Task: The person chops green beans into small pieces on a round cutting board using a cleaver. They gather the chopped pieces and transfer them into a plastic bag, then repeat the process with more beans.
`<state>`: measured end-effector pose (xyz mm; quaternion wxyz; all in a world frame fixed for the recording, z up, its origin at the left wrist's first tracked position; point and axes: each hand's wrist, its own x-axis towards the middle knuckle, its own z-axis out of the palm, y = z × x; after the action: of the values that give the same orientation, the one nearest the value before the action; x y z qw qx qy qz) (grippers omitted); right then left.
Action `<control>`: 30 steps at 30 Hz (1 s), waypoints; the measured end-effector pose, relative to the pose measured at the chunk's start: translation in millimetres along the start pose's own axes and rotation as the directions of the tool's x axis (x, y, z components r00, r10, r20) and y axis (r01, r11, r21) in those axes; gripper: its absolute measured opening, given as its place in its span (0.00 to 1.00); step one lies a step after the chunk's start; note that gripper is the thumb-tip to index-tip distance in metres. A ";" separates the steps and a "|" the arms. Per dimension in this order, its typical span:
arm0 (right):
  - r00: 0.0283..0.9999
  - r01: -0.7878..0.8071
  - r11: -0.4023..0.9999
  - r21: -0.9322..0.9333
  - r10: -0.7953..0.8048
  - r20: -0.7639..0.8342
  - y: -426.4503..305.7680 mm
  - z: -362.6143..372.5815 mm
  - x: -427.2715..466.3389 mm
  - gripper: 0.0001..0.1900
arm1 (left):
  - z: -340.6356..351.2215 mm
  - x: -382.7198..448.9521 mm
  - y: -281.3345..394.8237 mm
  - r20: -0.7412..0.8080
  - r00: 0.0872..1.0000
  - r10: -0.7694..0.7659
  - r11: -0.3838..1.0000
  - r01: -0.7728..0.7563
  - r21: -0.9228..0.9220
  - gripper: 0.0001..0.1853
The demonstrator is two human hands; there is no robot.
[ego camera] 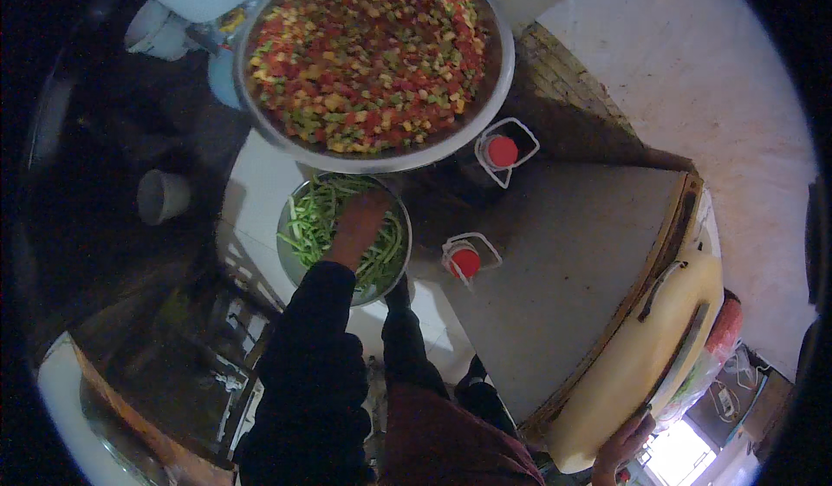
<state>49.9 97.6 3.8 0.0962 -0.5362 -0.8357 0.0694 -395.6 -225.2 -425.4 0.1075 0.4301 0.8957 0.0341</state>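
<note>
My left hand (363,220) reaches down into a metal bowl (406,252) of green vegetable strips (312,219). Its fingers are blurred and partly hidden among the strips, so whether they grip any is unclear. At the lower right, my right hand (625,444) is at the near end of a long-bladed knife (679,356), its fingers closed around the handle end. The knife lies along a thick, pale yellow cutting board (604,395). A shorter dark-edged utensil (660,291) rests on the same board.
A wide metal basin (504,76) of diced red, green and yellow vegetables (370,63) stands beyond the bowl. Two red-capped containers with white handles, one farther (502,152) and one nearer (465,263), stand beside the counter (559,258). A white cup (162,196) is at left.
</note>
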 end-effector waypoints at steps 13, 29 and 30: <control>0.998 0.036 0.995 -0.098 -0.041 -0.049 13.0 0.0 -3.7 0.27 | -19.1 -93.7 31.3 0.429 0.754 -0.498 0.779 0.606 -0.161 0.12; 0.997 -0.053 0.996 0.068 0.056 -0.044 41.3 -0.8 -7.1 0.33 | -17.0 -59.2 -113.3 0.375 0.913 -0.159 0.987 0.141 0.076 0.25; 0.998 -0.036 0.998 0.049 0.038 -0.049 41.3 0.3 -6.6 0.33 | -17.2 -49.3 -113.8 0.421 0.895 -0.150 0.988 0.124 0.088 0.25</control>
<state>89.0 108.7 -6.1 0.1286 -0.5506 -0.8211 0.0776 -456.4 -334.4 -418.2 0.2901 0.3660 0.8792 -0.0944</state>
